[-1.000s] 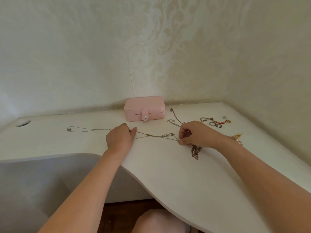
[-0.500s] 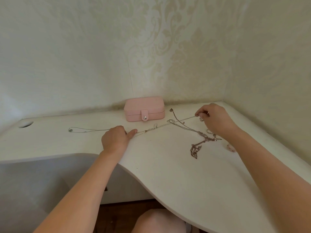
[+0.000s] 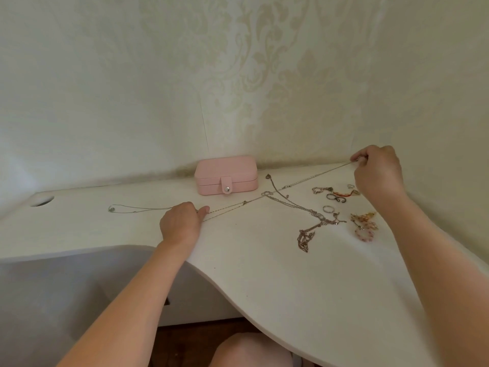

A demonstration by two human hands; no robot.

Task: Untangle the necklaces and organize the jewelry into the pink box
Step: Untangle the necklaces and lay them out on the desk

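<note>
Pinches one end of a thin chain (image 3: 304, 180) in the right hand (image 3: 378, 176), fingers curled tight on it, raised above the far right corner of the table (image 3: 264, 274). Pins the same chain under the left hand (image 3: 182, 223), fingers curled over it and thumb lying along it, near the front edge on the table's left part. Holds it in a straight line between the two hands (rising from the tabletop to the lifted right hand). Trails on leftward past the left hand, flat on the table, to a small pendant (image 3: 111, 209) toward the left edge.

Crosses a tangle of necklaces (image 3: 307, 215) about midway; whether touching, cannot tell. Spreads from there toward the front right, bunched thickest at its near end.

Stands closed at the back edge, against the wall: the pink box (image 3: 226, 176), snap tab fastened, just behind the stretched chain and apart from it.

Lie loose on the right part, below the right hand: rings (image 3: 328, 209), an orange cord bracelet (image 3: 341, 193), pink earrings (image 3: 365, 229).
</note>
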